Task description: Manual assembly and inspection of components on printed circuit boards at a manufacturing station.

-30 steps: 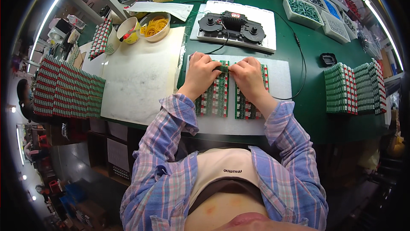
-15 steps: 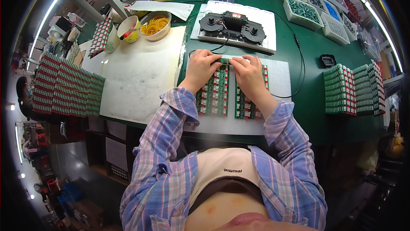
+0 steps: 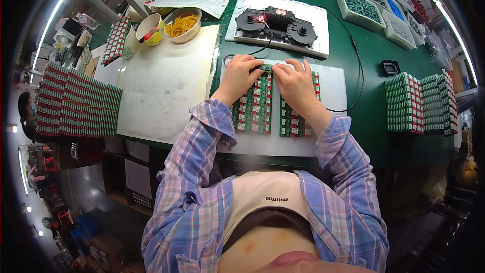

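Note:
My left hand (image 3: 241, 72) and my right hand (image 3: 294, 80) meet at the far end of the rows of small green circuit boards (image 3: 256, 110) laid on a white foam pad (image 3: 331, 93). Between the fingertips of both hands sits one small green board (image 3: 265, 67), pinched from both sides. More boards (image 3: 295, 124) lie under my right wrist. Just beyond the hands stands a black test fixture with two round knobs and a red light (image 3: 275, 23) on a white tray.
A large white mat (image 3: 164, 83) lies to the left, with a bowl of yellow rubber bands (image 3: 184, 20) and a cup (image 3: 151, 29) behind it. Stacks of boards stand at the far left (image 3: 76, 102) and right (image 3: 419, 102). Bins of parts (image 3: 364, 0) line the back.
Both hands have shifted slightly toward the far end of the board rows and closed in on the one small board; little else differs.

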Available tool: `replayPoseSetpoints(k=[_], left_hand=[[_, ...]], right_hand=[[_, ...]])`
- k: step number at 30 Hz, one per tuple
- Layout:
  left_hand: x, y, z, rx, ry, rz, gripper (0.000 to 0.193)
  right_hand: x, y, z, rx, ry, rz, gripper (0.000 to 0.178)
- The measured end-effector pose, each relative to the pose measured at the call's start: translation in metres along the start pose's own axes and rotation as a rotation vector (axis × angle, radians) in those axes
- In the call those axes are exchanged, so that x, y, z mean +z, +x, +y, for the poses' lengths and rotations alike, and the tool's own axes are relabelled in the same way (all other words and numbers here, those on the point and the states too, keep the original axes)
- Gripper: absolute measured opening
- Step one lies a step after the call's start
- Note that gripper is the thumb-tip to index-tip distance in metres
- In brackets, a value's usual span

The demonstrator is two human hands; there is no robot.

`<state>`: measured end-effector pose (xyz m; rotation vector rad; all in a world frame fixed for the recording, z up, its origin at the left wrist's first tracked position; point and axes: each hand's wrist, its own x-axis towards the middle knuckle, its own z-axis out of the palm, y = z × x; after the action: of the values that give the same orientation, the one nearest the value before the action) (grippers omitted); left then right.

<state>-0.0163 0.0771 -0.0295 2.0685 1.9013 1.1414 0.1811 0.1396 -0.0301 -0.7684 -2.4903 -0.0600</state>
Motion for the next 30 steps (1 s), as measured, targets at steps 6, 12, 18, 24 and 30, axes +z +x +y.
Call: replayPoseSetpoints(k=[6,12,18,24,30], left_hand=[[0.001,-0.002,0.000,-0.015,0.012,-0.002,0.024],[0.002,-0.001,0.000,-0.010,-0.008,0.012,0.023],[0.002,-0.002,0.000,-0.039,-0.016,0.004,0.023],[0.001,0.001,0.000,-0.047,-0.009,-0.024,0.023],[-0.004,0.003,-0.004,-0.054,-0.047,-0.072,0.023]], right_hand=[[-0.005,-0.001,-0.008,0.014,0.013,0.020,0.029],[-0.005,0.003,-0.006,0.050,0.059,-0.048,0.033],[0.007,-0.003,-0.002,0.063,0.089,0.069,0.032],[0.008,-0.004,-0.001,0.076,0.090,0.061,0.031],[0.005,-0.003,-0.002,0.070,0.104,0.066,0.030]])
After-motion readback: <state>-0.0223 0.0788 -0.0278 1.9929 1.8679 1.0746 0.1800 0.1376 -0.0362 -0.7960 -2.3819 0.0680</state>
